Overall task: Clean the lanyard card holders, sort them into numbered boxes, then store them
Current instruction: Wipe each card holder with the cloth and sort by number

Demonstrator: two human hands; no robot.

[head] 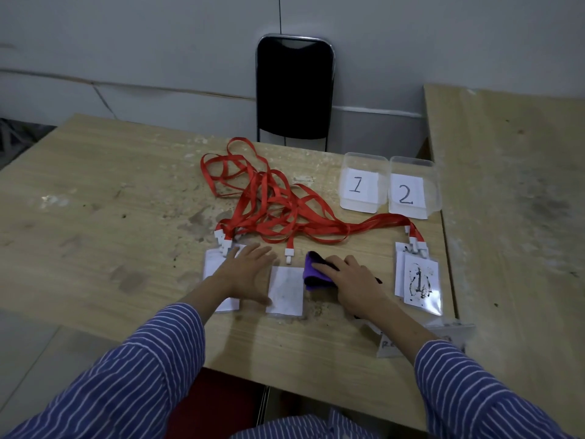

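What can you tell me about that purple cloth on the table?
The purple cloth looks soft, like microfibre, purple with a darker, blackish part on top. It lies bunched or folded on the wooden table, just right of the middle card holder, touching its edge. The right hand rests on it, fingers curled over its top.

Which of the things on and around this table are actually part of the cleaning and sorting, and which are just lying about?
Part of the job:
- purple cleaning cloth under the right hand
- clear card holders on red lanyards, one steadied by the left hand
- clear plastic boxes labelled 1 and 2

Just there:
- black folding chair
- paper slips at the table edge
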